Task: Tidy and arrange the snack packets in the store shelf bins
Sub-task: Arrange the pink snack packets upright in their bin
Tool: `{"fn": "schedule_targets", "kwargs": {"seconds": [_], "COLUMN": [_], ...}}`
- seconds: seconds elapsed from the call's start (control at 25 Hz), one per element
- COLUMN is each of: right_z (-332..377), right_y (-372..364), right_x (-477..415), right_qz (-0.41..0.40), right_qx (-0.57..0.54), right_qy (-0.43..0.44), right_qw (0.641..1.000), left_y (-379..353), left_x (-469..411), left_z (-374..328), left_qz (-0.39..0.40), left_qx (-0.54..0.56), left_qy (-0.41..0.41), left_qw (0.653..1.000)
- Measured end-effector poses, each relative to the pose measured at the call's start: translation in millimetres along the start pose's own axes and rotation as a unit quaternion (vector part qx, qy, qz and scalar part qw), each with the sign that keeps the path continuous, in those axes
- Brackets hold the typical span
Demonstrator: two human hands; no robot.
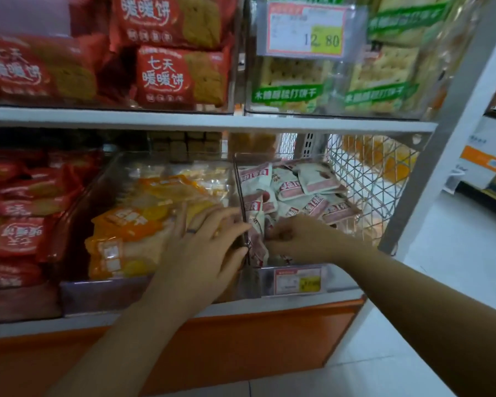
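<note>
Left hand (209, 245) sits flat on the orange packets (132, 224) at the divider's (239, 179) 9 o'clock, right hand (304, 239) pinches a pink-white packet (257, 252) at 3, and a hard tug might spill that loose heap (307, 190).

Two hands, left hand (204, 247) and right hand (301, 239), one ring (192, 231), five clear bins (103, 293), two price tags (305, 28), two shelves (184, 121), three red packets (166, 75) up top, ten or more pink packets (307, 181)
</note>
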State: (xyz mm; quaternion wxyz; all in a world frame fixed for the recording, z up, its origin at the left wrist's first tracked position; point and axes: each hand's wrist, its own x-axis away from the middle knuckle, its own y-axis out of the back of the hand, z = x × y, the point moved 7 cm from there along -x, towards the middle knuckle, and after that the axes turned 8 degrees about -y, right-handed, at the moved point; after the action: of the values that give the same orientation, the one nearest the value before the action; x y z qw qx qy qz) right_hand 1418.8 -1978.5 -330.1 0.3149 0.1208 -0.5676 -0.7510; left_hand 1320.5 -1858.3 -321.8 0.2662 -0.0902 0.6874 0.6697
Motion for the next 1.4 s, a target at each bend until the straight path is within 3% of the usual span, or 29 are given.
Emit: {"fn": "schedule_targets", "kwargs": {"seconds": [0.12, 0.2, 0.36, 0.56, 0.68, 0.8, 0.92, 1.08, 1.16, 1.24, 1.28, 1.4], "right_z": [-12, -33, -70, -66, -67, -77, -103, -109, -97, -72, -61, -43], "right_y": [9, 19, 6, -3, 14, 51, 75, 57, 63, 69, 62, 10], "right_x": [-16, -18, -6, -9, -8, 5, 19, 23, 27, 27, 23, 10], "right_qz": [-0.044, -0.083, 0.017, 0.004, -0.013, -0.08, -0.153, -0.145, -0.202, -0.252, -0.219, 0.044], "right_qx": [-0.07, -0.03, -0.047, -0.096, -0.103, -0.055, 0.001, 0.147, 0.187, 0.155, 0.083, -0.021], "right_qy": [-0.035, -0.061, -0.129, -0.103, -0.09, -0.098, -0.151, -0.176, -0.15, -0.056, 0.008, 0.101], "right_qw": [0.996, 0.994, 0.99, 0.99, 0.991, 0.99, 0.977, 0.962, 0.95, 0.954, 0.972, 0.994], "left_y": [-12, -15, -18, -18, -21, -38, -55, -73, -74, -71, -67, -48], "left_x": [-7, -11, -20, -42, -76, -107, -119, -114, -113, -114, -114, -108], "left_z": [-11, -14, -19, -28, -38, -48, -53, -44, -43, -40, -38, -31], "left_qz": [0.005, 0.008, 0.019, 0.039, 0.159, 0.28, 0.325, 0.378, 0.395, 0.399, 0.395, 0.367], "left_qx": [0.031, 0.038, 0.035, 0.041, 0.061, 0.037, -0.006, -0.056, -0.065, -0.072, -0.069, -0.013], "left_qy": [-0.021, -0.035, -0.07, -0.107, -0.111, -0.134, -0.165, -0.163, -0.158, -0.157, -0.16, -0.159], "left_qw": [0.999, 0.999, 0.997, 0.993, 0.979, 0.95, 0.931, 0.91, 0.902, 0.901, 0.902, 0.917]}}
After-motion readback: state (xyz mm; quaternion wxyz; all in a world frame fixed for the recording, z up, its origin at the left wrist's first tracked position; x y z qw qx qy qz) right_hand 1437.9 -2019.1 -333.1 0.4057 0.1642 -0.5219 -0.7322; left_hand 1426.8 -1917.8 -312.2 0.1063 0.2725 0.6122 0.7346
